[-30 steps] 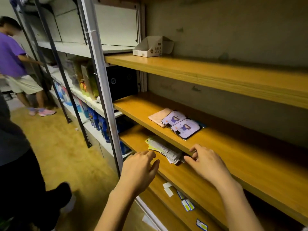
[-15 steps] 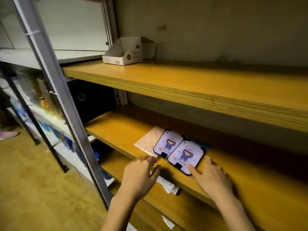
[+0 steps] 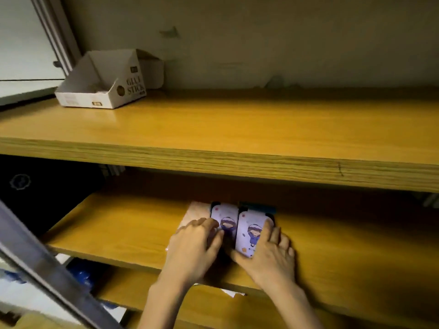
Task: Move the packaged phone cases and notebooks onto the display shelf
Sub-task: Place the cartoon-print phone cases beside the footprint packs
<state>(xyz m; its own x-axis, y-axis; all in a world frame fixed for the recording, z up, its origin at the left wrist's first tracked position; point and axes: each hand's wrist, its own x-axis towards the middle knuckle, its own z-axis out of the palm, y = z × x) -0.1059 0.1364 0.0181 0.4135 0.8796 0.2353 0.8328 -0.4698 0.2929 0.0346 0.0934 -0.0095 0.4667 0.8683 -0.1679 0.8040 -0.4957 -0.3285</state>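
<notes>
Grabbing phone cases [image 3: 249, 219]: my right hand [image 3: 268, 255] pinches one by its edges; left hand [image 3: 197, 248] grip, cannot tell. Probably light, stiff, slick: hold the edges.

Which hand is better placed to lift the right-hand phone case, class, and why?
Right: the right hand grips the right-hand phone case, thumb at its near end, fingers along its right edge. The left hand lies over the left case instead.
</notes>
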